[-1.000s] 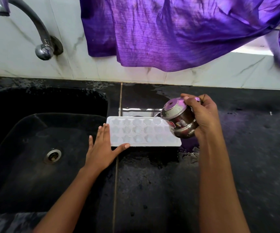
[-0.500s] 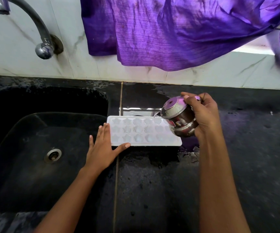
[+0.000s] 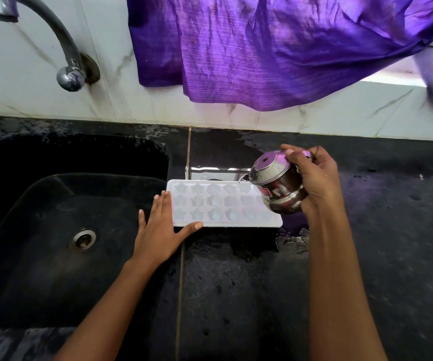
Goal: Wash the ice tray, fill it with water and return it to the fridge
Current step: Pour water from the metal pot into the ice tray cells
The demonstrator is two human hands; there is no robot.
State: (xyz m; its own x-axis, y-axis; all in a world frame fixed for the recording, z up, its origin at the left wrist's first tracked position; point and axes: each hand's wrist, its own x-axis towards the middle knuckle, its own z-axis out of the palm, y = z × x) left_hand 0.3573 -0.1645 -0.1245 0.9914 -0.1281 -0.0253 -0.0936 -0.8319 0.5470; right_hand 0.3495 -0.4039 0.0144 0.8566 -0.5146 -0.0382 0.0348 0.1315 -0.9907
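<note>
Black counter: left hand, fingers straight, touches ice tray; right hand grips steel pot.

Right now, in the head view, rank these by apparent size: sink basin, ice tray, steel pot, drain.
1. sink basin, largest by far
2. ice tray
3. steel pot, clearly smaller than the tray
4. drain, smallest

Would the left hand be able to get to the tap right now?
Probably yes. The left hand lies flat on the ice tray, holding nothing, and only the open sink lies between it and the tap.
</note>
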